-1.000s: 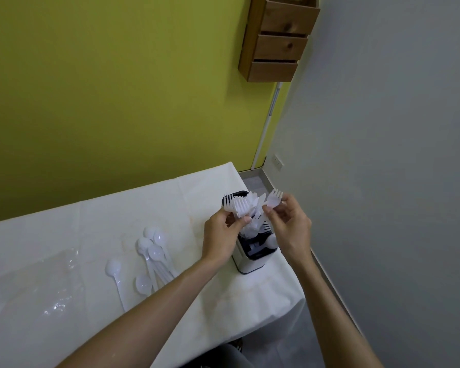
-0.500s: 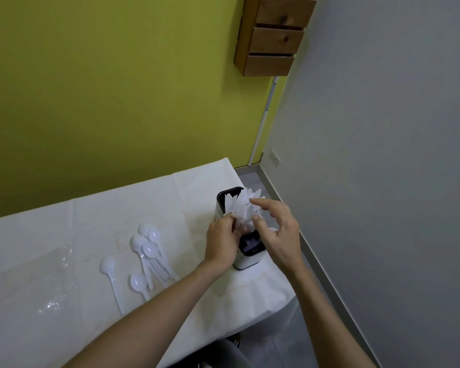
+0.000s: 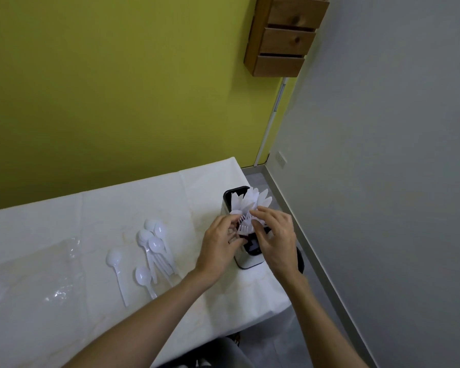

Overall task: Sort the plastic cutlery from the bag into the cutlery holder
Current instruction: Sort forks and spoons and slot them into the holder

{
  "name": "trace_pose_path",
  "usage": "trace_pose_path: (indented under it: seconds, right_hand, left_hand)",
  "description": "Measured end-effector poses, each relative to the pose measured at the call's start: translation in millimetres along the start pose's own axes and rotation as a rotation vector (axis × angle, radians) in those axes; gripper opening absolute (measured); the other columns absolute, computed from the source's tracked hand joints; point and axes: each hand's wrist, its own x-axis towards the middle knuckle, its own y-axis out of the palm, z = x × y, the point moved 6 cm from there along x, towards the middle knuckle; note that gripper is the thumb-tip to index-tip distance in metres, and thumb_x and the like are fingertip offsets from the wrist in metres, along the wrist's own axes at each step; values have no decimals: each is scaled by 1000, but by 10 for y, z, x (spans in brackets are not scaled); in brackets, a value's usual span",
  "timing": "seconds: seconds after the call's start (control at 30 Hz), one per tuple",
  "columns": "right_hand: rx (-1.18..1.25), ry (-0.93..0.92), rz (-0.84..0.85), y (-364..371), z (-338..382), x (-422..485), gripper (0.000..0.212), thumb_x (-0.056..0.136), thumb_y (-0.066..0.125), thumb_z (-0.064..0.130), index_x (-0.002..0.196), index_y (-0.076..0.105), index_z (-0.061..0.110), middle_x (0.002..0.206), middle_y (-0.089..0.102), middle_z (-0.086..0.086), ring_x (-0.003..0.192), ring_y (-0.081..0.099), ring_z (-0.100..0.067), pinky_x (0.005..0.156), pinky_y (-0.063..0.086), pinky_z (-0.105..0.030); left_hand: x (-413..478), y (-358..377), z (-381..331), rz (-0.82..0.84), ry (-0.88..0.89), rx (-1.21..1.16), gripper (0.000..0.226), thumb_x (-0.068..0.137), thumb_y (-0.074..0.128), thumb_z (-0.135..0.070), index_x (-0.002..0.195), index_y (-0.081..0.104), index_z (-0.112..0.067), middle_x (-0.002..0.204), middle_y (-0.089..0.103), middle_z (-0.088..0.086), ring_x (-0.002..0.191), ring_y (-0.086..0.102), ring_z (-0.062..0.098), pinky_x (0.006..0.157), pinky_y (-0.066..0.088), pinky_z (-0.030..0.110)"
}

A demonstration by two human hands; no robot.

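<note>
Over cutlery holder | forks between hands | left hand, right hand pinching them

Both bare forearms reach forward from the lower edge of the view and converge over the white-and-black upright cutlery holder. The left hand sits at the holder's left side, palm turned inward, fingers curled, its fingertips against the white plastic forks standing in it. The right hand arches over the holder's near right side, back of the hand up, thumb and forefinger pinched at the fork heads.
</note>
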Motion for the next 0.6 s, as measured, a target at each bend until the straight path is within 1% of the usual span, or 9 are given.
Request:
trace_pose_path:
  seconds: [0.1,0.2,0.27,0.3,0.33,0.4,0.5,0.57,0.6]
  right_hand:
    - [-30,-51,-144,-27,156,12,20,86,70,9,106,72,13,112,68,1,102,55,-21,83,49,-28]
    - [85,-149,-206,24,497,29,13,90,64,9,101,72,7,101,69,-4,93,60,-18,83,50,-24]
    - [178,-195,-83,244,723,-4,10,88,66,4,96,71,5,89,69,-4,79,61,-12,76,48,-15]
    - [190,-185,29,412,802,-45,11,87,66,4,95,71,8,85,68,-1,74,59,-9,71,47,-11]
    - [185,-149,169,617,845,-108,11,87,66,7,96,70,11,84,68,1,72,58,-7,68,48,-12]
    - [122,-51,462,1074,838,-313,10,90,63,16,98,67,17,87,67,3,76,60,-9,69,53,-25]
    - [-43,49,714,1553,762,-564,19,94,59,26,110,63,18,102,66,-1,94,63,-19,77,54,-35]
    - [-112,117,803,1758,749,-643,29,95,58,27,122,58,17,116,63,-4,106,59,-22,85,53,-35]
    - [-126,149,826,1828,741,-660,33,95,58,27,126,55,16,120,60,-6,110,57,-24,88,52,-36]
  left_hand:
    - [-104,-191,148,12,19,42,47,80,74,-5,122,59,-18,109,54,-8,99,60,3,89,49,12]
    - [-270,-519,413,-97,-48,65,27,86,69,-11,112,63,-14,104,58,-5,94,60,3,84,50,14]
    - [-413,-812,691,-268,-182,109,18,88,66,-10,106,64,-11,99,63,-1,87,63,9,77,49,17]
    - [-498,-970,850,-364,-271,137,16,88,65,-9,104,64,-9,98,64,2,86,64,15,76,48,20]
    - [-591,-1129,1022,-448,-370,173,15,89,64,-9,103,64,-7,98,63,5,87,64,20,76,47,24]
    - [-786,-1423,1345,-546,-583,250,18,88,63,-10,105,61,-4,104,59,14,92,61,30,80,48,35]
    - [-980,-1664,1739,-472,-875,337,43,83,71,-20,112,52,5,115,55,24,103,57,40,86,46,44]
    - [-1081,-1718,1942,-348,-1030,360,57,79,75,-29,114,49,7,117,57,25,107,57,40,86,48,44]
    - [-1116,-1718,1995,-287,-1068,359,56,79,75,-31,113,52,6,115,61,24,105,60,38,83,50,42]
